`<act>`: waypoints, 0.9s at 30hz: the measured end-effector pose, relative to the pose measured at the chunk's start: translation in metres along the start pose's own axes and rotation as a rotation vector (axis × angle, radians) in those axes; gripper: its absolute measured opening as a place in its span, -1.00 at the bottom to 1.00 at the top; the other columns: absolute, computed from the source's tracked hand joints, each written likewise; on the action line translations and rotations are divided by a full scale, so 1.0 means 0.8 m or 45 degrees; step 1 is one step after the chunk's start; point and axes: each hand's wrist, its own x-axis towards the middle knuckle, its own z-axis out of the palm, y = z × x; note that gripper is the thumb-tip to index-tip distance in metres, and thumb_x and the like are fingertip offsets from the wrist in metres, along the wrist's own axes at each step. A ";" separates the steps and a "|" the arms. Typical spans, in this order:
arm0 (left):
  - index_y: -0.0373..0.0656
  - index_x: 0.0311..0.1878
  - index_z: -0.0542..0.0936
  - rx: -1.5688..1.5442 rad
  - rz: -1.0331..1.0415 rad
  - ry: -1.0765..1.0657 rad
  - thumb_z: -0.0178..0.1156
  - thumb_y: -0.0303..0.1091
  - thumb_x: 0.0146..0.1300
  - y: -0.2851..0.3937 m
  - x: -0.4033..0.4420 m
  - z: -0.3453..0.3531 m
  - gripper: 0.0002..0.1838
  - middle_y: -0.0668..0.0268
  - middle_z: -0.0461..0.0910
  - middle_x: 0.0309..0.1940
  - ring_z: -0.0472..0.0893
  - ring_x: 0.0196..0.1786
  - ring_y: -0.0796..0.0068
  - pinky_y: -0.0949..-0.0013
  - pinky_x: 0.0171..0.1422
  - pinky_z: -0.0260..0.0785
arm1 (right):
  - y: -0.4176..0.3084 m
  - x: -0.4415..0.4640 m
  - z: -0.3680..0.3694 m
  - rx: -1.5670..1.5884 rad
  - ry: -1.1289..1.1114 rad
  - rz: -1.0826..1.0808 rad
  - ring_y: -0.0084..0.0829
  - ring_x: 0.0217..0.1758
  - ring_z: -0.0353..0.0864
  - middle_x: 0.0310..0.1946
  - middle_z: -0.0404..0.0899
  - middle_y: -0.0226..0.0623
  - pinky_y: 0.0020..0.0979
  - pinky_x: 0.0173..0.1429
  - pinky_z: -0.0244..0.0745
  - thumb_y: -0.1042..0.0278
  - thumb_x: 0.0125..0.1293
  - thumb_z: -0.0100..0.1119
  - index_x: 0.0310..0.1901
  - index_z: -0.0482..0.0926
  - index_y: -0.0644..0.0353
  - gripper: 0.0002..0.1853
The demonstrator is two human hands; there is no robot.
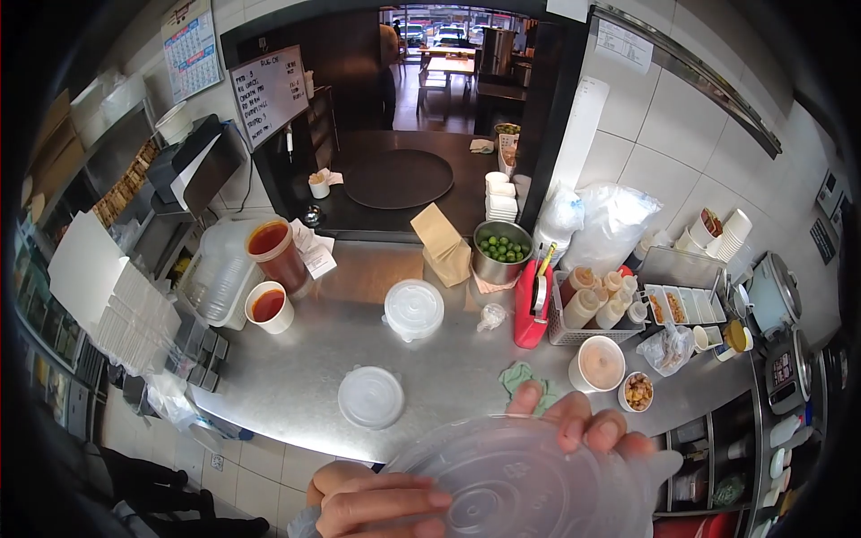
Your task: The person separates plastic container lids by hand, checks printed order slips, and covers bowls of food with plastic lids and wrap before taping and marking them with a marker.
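Plastic lid (516, 489), round and translucent, at the lower centre of the frame, held up close to the camera above the near edge of the steel counter (314, 377); raised rings and embossed marks on its face, the print too faint to read. Left hand (381, 502) gripping, fingers laid across the lid's left part; right hand (583, 426) gripping at the far rim, fingers bent over it. Beyond, on the counter, a white round lid (371, 397) lies left of centre; a lidded tub (413, 310) sits above it; green cloth (527, 386) crumpled just past the right hand. Right of centre, an open tub with pale orange contents (597, 364) stands beside a small cup of chopped food (638, 392); behind these, a grey basket of squeeze bottles (578, 334), a red container (531, 309) at its left, then a metal pot of green fruit (501, 253). Left side: tall tub of red-brown liquid (278, 255); smaller cup of similar liquid (269, 308) just below.
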 end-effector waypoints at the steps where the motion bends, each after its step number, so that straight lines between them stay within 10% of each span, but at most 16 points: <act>1: -0.10 0.07 0.33 -0.011 0.052 0.098 -0.20 -0.06 0.35 -0.002 -0.001 0.014 -0.61 -0.17 0.45 -0.27 0.53 -0.23 -0.09 -0.08 -0.20 0.50 | 0.001 -0.003 -0.003 -0.016 -0.001 0.019 -0.23 -0.04 0.43 -0.02 0.33 -0.24 0.23 0.20 0.24 0.22 0.44 -0.21 0.26 0.26 -0.04 -0.62; 27: 0.03 0.19 0.27 0.032 0.003 -0.104 -0.19 -0.05 0.39 -0.013 -0.007 -0.010 -0.61 -0.15 0.46 -0.17 0.51 -0.15 -0.13 -0.02 -0.12 0.51 | 0.024 0.040 -0.030 -0.192 -0.274 -0.005 -0.22 -0.22 0.56 -0.10 0.36 -0.10 0.05 0.07 0.44 0.40 0.31 0.06 0.09 0.30 0.12 -0.67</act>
